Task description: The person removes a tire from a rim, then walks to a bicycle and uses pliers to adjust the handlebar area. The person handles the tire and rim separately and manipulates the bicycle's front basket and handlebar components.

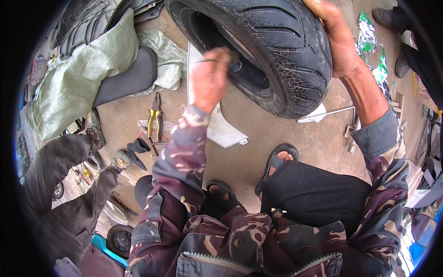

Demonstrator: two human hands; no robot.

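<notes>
A worn black tyre [295,51] with cracked tread is held up tilted in front of me, its hollow inner side facing left. My right hand [336,39] grips it from the right, the palm against the tread; its fingertips are out of sight at the top edge. Beside the tyre's opening is my left hand [210,78], slightly smeared by motion, its fingers curled closed. A thin dark piece shows at those fingers, too unclear to name. Inside the tyre a small round patch [236,64] shows on the inner wall.
Yellow-and-black pliers [155,119] lie on the concrete floor, left of a white panel [224,127]. A pale green woven sack [87,69] covers dark parts at the left. A metal rod [330,112] lies at the right. Other people's legs [69,184] are close on the left and at the upper right.
</notes>
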